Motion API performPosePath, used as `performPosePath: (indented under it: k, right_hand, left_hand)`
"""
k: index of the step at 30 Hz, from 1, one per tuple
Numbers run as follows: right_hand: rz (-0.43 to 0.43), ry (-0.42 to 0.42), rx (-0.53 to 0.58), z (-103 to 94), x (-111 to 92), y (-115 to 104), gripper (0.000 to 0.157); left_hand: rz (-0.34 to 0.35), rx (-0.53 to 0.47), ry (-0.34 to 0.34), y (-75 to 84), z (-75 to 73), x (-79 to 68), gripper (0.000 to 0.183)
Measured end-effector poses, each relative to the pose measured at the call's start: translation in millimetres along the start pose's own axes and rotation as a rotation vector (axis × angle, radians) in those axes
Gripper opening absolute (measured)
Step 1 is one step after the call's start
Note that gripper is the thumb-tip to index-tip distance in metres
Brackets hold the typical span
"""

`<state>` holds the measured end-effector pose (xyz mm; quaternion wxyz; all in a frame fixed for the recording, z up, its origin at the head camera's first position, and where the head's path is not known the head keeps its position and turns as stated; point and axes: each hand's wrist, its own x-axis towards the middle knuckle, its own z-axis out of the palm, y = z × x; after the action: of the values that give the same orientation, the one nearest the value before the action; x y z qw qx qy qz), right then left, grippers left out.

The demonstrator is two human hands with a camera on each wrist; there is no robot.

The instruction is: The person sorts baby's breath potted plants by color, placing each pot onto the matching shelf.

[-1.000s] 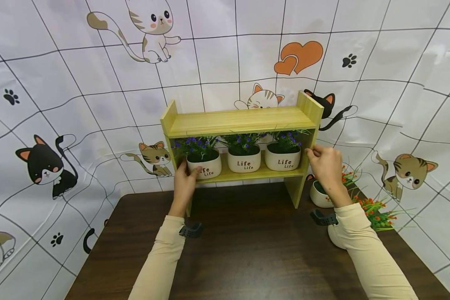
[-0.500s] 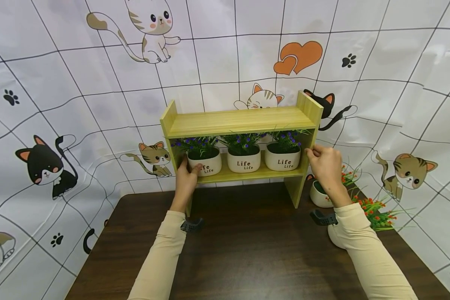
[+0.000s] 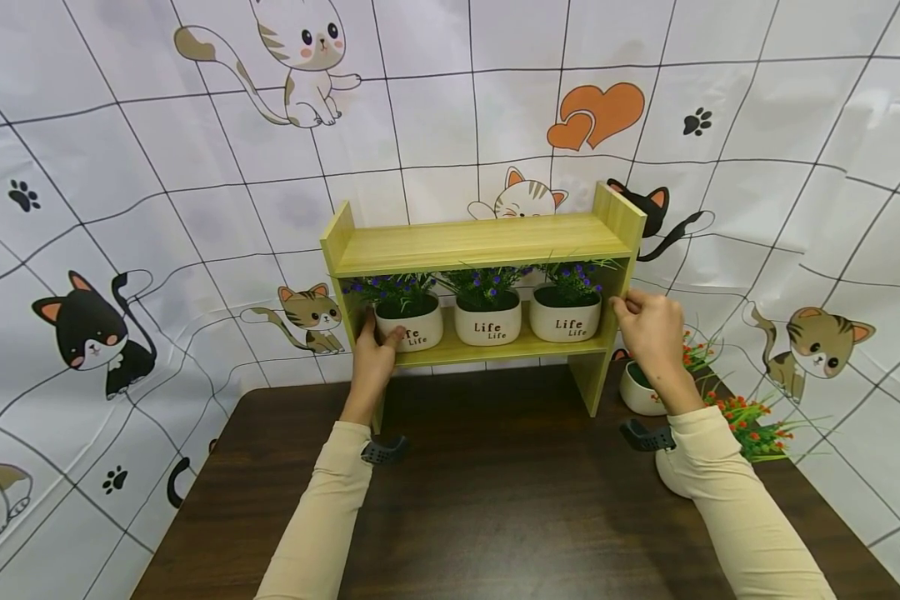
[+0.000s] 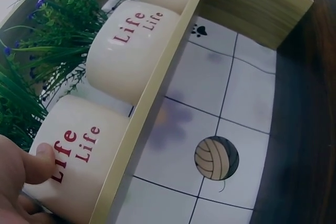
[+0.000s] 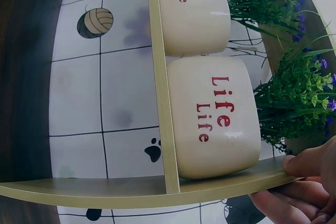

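Note:
A light wooden two-tier shelf (image 3: 487,242) stands at the back of the table. Three white pots printed "Life" and planted with purple flowers sit in a row on its lower board. My left hand (image 3: 373,360) holds the leftmost flower pot (image 3: 426,327), thumb across the lettering and the other fingers round its left side. In the left wrist view that pot (image 4: 100,129) is close to the board's front edge. My right hand (image 3: 654,329) pinches the shelf's right side panel (image 5: 247,184) between thumb and fingers, beside the right flower pot (image 3: 566,317). The middle flower pot (image 3: 487,323) is untouched.
Two more white pots with orange-red flowers stand at the table's right side: one pot (image 3: 640,392) behind my right wrist, the other, with its flowers (image 3: 753,429), partly hidden by my forearm. A wall covering (image 3: 450,108) with cartoon cats hangs behind the dark table (image 3: 487,500).
My left hand has shifted slightly right, and the leftmost flower pot has moved a little back onto the lower board. My right hand has stayed on the side panel.

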<state>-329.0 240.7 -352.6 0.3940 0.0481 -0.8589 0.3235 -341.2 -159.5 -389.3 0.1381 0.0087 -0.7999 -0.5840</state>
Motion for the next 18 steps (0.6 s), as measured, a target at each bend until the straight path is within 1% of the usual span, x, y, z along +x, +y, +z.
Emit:
performPosePath:
  k: [5,8,11,14,16,18]
  right_hand:
    - [-0.014,0.004,-0.007,-0.3,0.0,-0.8,0.018]
    - [-0.018,0.004,-0.011,0.0,0.4,-0.6,0.018]
    - [-0.02,0.004,-0.011,0.1,0.0,-0.3,0.019]
    - [-0.019,0.004,-0.012,0.1,-0.6,-0.1,0.02]
    - [-0.02,0.006,-0.01,0.2,-0.7,0.1,0.02]
    - [-0.018,0.003,-0.012,0.2,-0.7,0.0,0.02]
  left_hand:
    - [0.008,0.019,0.03,-2.7,0.9,-0.9,0.087]
    - [0.014,0.025,0.045,-1.9,1.4,-4.5,0.087]
    - [0.025,0.045,0.062,0.3,0.3,-11.7,0.083]
    - [0.047,0.061,0.083,2.7,-2.7,-22.1,0.077]
    - [0.066,0.039,0.102,3.3,-5.6,-29.3,0.07]
    - [0.095,0.014,0.137,3.7,-8.6,-36.0,0.06]
